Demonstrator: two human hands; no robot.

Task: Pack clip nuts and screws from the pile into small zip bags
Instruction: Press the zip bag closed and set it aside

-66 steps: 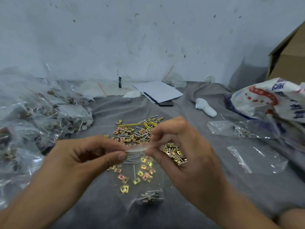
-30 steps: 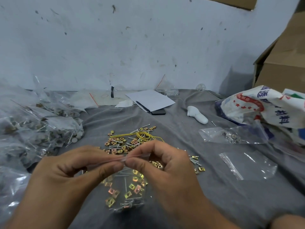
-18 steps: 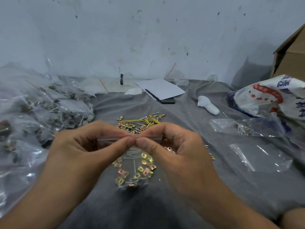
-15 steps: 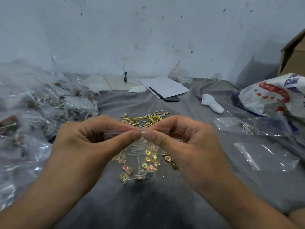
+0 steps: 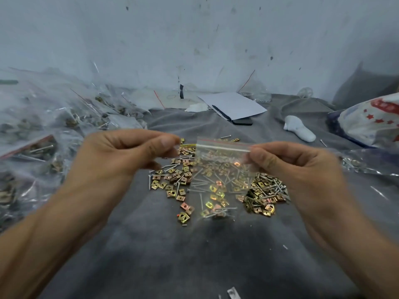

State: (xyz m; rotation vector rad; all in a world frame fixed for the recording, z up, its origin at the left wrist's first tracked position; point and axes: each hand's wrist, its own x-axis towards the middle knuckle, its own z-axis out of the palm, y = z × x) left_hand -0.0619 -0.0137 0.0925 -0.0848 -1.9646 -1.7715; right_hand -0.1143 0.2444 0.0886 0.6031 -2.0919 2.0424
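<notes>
A small clear zip bag (image 5: 218, 169) hangs over the grey cloth (image 5: 194, 255), with clip nuts and screws gathered in its lower part. My right hand (image 5: 298, 169) pinches its top right corner at the zip strip. My left hand (image 5: 121, 156) is to the bag's left, apart from it, with fingers curled and thumb against forefinger, holding nothing that I can see. The loose pile of brass clip nuts and screws (image 5: 174, 180) lies on the cloth behind the bag, with a denser heap (image 5: 266, 197) to the right.
A heap of filled zip bags (image 5: 54, 126) lies along the left. White paper (image 5: 235, 104) and a dark phone (image 5: 243, 121) lie at the back. A white lump (image 5: 300, 131), a printed sack (image 5: 371, 121) and clear bags (image 5: 367, 165) are at the right.
Both hands were pinching along the bag's zip strip close together. Now my left hand has let go and the hands have moved apart; the bag hangs from my right hand.
</notes>
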